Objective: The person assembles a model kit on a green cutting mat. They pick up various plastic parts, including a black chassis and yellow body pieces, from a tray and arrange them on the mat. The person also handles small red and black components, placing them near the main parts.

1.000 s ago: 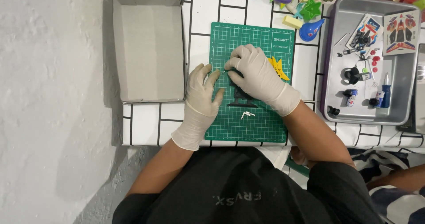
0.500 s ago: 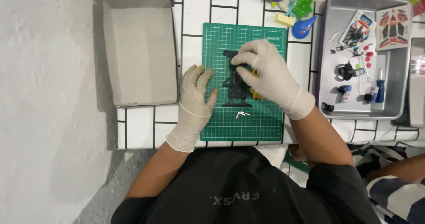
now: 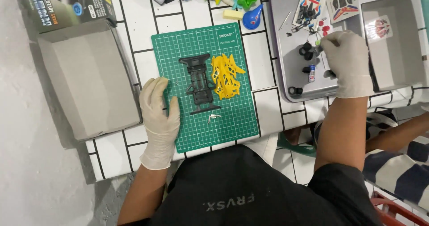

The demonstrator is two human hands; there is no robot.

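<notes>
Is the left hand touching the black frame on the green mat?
Apart. The head view shows the left hand lying flat on the green mat, with a strip of bare mat between its fingers and the black frame.

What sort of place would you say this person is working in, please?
Probably a home hobby table for model-kit building: a green cutting mat holds a black chassis and yellow part, beside a grey parts tray.
</notes>
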